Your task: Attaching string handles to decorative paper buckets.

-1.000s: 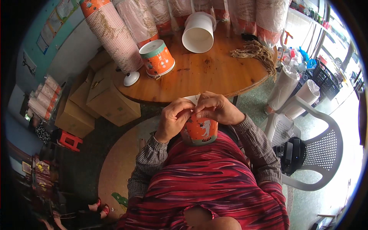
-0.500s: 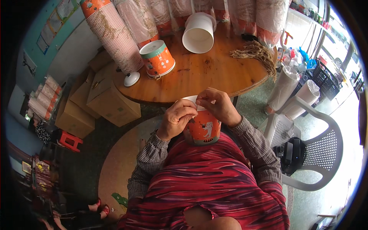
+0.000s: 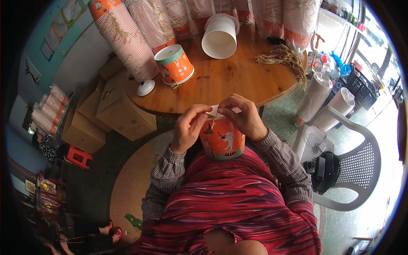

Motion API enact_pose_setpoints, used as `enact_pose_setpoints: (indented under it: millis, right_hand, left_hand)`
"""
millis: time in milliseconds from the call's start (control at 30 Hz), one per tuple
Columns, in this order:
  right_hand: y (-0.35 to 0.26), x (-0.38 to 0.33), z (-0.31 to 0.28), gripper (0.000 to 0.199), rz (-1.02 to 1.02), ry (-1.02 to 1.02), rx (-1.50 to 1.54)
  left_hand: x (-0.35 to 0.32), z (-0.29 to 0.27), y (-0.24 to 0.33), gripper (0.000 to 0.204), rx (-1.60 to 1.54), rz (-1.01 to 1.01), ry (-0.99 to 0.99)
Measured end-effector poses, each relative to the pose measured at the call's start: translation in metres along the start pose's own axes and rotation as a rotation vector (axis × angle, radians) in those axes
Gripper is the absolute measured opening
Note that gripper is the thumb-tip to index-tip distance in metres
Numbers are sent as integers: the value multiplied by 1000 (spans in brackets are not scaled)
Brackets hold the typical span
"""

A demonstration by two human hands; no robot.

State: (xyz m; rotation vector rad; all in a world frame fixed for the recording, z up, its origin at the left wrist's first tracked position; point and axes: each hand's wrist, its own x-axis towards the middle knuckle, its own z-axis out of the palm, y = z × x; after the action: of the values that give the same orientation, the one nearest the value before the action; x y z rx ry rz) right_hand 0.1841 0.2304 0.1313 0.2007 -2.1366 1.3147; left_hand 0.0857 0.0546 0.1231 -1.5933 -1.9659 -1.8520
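Observation:
An orange paper bucket [image 3: 219,138] with a white figure and a greenish lower band rests upright in my lap, against the table's near edge. A short tan twine [image 3: 213,123] hangs at its white rim, and its finer strands are hard to make out. My left hand [image 3: 191,127] pinches the twine between thumb and forefinger at the left of the rim. Right beside it, my right hand [image 3: 242,117] closes thumb and forefinger on the twine over the rim. The bucket's inside is mostly hidden by my fingers.
On the round wooden table [image 3: 221,85] stand another orange bucket [image 3: 175,66], a tipped white tub [image 3: 219,38], a white lid-like knob [image 3: 146,88], a twine bundle [image 3: 282,59] and tall bucket stacks [image 3: 127,42]. Cardboard boxes [image 3: 125,110] lie left, a plastic chair [image 3: 357,165] right.
My left hand has opened out slightly and shifted left and up, uncovering the twine at the rim. The right hand stays nearly in place. The bucket tilts slightly.

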Motion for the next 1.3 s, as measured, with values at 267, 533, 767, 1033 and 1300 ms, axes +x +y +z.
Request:
enact_pose_setpoints:
  millis: [267,533,767,1033,1300]
  right_hand:
    - [-12,-4,11,12,-405,-2,-160]
    - [-4,-3,7,12,-283,47,-65]
    - [3,-4,-30,8,-99,191,-122]
    - [18,-7,-67,24,62,479,-164]
    - [0,-10,-29,11,-78,125,-340]
  left_hand:
    - [-3,4,1,12,138,94,-49]
    - [-3,9,4,12,131,35,-58]
    - [2,-15,-4,14,220,156,-149]
    - [4,-28,-15,15,303,175,-236]
    - [-7,-4,18,16,419,183,-83]
